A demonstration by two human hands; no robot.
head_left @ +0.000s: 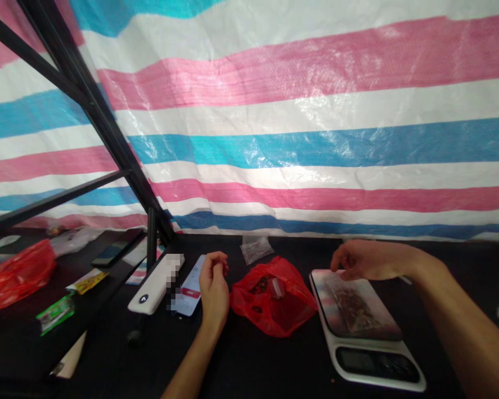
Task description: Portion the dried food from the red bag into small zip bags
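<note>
My right hand [368, 259] hovers over the far edge of a white kitchen scale [360, 332], fingers curled down at the top of a small clear bag of dark bits [353, 307] lying on the platform. My left hand [214, 288] rests on the black table left of a red plastic bag [272, 302], with its fingers curled in a loose fist and nothing visible in them. Inside the open red bag I see dark pieces and a small clear packet.
A small clear bag [255, 248] lies behind the red bag. A white power bank [156, 284] and a phone [191, 288] sit left of my left hand. Black frame bars [108, 127], another red bag [16, 274] and packets are at far left. A striped tarp hangs behind.
</note>
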